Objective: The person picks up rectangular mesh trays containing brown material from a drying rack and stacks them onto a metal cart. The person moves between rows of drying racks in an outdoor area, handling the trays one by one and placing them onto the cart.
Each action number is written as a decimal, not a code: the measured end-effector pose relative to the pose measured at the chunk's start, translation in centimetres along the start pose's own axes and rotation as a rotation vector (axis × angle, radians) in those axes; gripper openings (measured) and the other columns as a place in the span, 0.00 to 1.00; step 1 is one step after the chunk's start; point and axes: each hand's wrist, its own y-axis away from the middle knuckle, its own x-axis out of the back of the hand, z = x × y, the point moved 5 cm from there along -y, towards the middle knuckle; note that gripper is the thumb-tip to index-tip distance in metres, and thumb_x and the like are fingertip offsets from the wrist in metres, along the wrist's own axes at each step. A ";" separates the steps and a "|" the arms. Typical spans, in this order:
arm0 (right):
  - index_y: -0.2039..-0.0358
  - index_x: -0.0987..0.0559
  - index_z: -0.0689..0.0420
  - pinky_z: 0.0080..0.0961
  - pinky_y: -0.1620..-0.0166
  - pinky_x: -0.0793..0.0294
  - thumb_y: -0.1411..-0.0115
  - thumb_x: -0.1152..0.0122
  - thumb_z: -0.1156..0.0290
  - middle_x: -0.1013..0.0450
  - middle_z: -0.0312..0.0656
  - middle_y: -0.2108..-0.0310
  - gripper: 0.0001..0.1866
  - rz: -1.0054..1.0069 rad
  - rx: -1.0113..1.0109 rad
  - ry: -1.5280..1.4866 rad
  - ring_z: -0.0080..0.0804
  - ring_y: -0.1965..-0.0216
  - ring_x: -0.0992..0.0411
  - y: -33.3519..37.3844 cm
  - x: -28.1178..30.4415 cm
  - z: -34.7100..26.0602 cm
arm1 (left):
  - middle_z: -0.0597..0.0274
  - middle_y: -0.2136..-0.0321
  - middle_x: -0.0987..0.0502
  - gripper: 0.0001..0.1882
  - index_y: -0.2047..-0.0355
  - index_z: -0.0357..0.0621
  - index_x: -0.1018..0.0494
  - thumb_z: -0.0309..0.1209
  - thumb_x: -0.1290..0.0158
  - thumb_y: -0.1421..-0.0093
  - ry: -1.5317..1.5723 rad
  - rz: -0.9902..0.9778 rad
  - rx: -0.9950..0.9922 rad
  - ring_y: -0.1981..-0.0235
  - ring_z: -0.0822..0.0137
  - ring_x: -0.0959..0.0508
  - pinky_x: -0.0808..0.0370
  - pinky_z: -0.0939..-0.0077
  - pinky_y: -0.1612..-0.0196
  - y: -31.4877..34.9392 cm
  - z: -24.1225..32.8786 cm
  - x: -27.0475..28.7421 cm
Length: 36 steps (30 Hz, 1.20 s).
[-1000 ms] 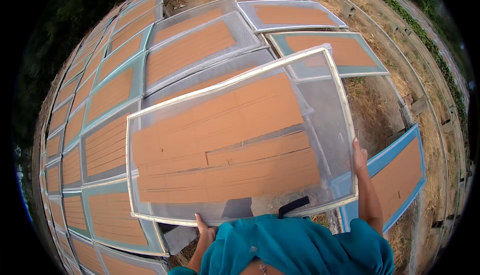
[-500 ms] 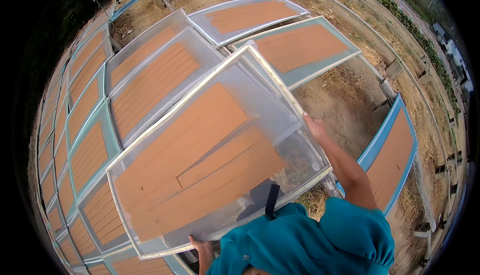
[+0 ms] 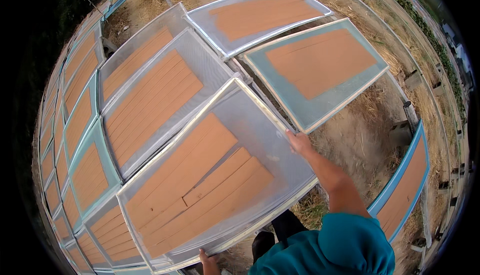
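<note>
Both my hands grip a large rectangular mesh drying screen (image 3: 282, 167) with a pale frame. On its mesh lie thin orange-brown strips (image 3: 182, 157), with a narrow wedge-shaped gap between two of them. My right hand (image 3: 300, 144) is wrapped round the right edge of the frame. At the near edge my left hand (image 3: 209, 261) holds the frame, partly cut off by the picture's lower rim. The screen lies nearly level, its far left edge close alongside a grey mesh screen (image 3: 215, 65) bearing similar strips. Whether it rests on supports underneath is hidden.
More loaded screens stand in rows at the left, including a green-edged one (image 3: 112, 167). Beyond mine lie a white-framed screen (image 3: 200, 17) and a pale green screen (image 3: 310, 112). A blue-framed screen (image 3: 422, 162) tilts at the right. Concrete blocks (image 3: 400, 134) and rails stand over straw-strewn ground.
The held screen has come down and flattened out alongside the neighbouring screens. Both hands have kept their grip on its frame. My view has shifted, showing my dark-clothed leg below.
</note>
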 end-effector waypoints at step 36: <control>0.70 0.26 0.62 0.38 0.58 0.34 0.51 0.57 0.60 0.31 0.54 0.66 0.19 -0.082 0.009 0.699 0.51 0.62 0.33 17.9 6.8 23.2 | 0.53 0.68 0.31 0.10 0.64 0.41 0.38 0.32 0.59 0.44 -0.735 -0.396 0.029 0.67 0.58 0.28 0.31 0.64 0.70 8.4 -1.9 -20.3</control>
